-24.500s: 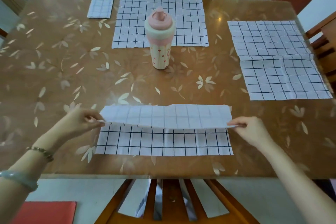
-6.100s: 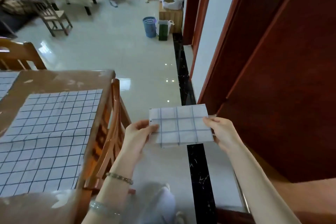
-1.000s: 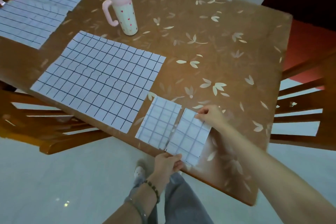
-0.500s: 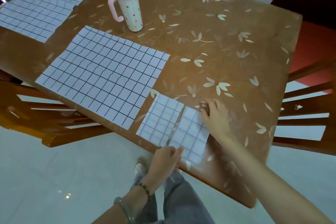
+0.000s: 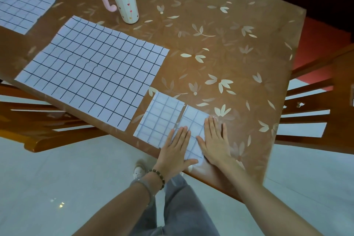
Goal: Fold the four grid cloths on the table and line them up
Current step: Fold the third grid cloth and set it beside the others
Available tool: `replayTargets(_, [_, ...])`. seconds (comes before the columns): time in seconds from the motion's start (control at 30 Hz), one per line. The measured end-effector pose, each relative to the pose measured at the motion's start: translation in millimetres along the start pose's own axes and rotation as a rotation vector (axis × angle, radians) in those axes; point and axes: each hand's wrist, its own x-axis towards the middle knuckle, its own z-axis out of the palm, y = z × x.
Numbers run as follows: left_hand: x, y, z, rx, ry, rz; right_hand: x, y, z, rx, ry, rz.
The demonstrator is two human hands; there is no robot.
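Head view: both my hands are flat with fingers straight, gripping nothing. The left hand (image 5: 177, 147) and right hand (image 5: 214, 143) press down on the pressed cloth (image 5: 193, 120), one along each long edge; the right hand is partly on the bare table (image 5: 239, 53).

The pressed cloth sits at the table edge, well toward me from the cup (image 5: 126, 0) and off to its right. The folded cloth (image 5: 161, 119) lies just beside it on the cup side, with a thin gap between them and the edges roughly parallel.

The open cloth (image 5: 95, 69) lies flat just my side of the cup, and the far cloth (image 5: 24, 0) is left of the cup, partly out of frame. Two are folded and two are left, I reckon.

Handling: the cloth looks thin, light and limp, and it shows creases. The tabletop looks glossy, so I expect it to slide if nudged. I'd pinch the open cloth at two corners of one edge, not mid-sheet, then flatten each fold with my palms.
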Motion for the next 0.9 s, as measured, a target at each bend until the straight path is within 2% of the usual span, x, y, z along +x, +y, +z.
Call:
replayTargets(0.17, [-1,3,-10,0.037,-0.025,0.036,2,-6,-24,0.013,-0.113,-0.016])
replayTargets(0.27, [-4,-5,-37,-0.031,0.027,0.096,11,-13,-64,0.087,-0.153,-0.003])
replayTargets(0.43, [-29,-67,-125,-0.282,0.046,0.037,23,-48,-167,0.246,-0.225,-0.069])
replayTargets(0.57, [-80,-138,-189,-0.634,0.011,-0.089,13,-108,-234,0.274,-0.102,-0.191])
replayTargets(0.67, [-127,-195,-214,-0.762,0.174,-0.064,2,-163,-258,0.458,0.003,-0.273])
replayTargets(0.8, [-196,-268,-222,-0.975,0.516,-0.008,-12,-251,-260,0.965,0.149,-0.318])
replayTargets(0.9, [-238,-321,-212,-1.068,0.618,0.034,-22,-316,-253,1.155,0.205,-0.35])
